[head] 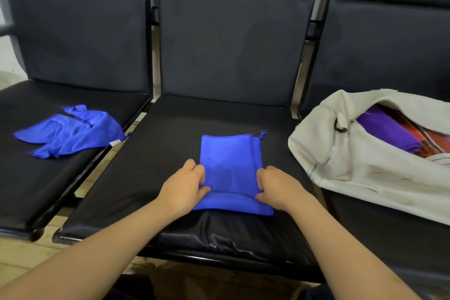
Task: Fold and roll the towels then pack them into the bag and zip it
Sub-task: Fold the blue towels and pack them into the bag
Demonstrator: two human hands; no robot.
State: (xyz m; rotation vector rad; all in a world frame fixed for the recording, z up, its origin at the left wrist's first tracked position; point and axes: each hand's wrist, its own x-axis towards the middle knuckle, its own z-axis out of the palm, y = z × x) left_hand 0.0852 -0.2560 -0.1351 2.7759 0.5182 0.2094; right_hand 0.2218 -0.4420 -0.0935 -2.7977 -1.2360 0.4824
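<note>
A folded blue towel (230,165) lies flat on the middle black seat (170,143). My left hand (183,186) pinches its near left edge between thumb and fingers. My right hand (280,187) pinches the near right edge the same way. The near end of the towel is turned over into a first fold between my hands. A second blue towel (70,130) lies crumpled on the left seat. A cream bag (360,156) rests on the right seat with its zip (328,156) open, showing a purple towel (387,130) and an orange striped one (433,139) inside.
Three black padded seats stand in a row with dark backrests (231,41) behind them. Narrow gaps with metal frame bars separate the seats. The middle seat's front edge (226,243) is worn and cracked. Light tiled floor shows below.
</note>
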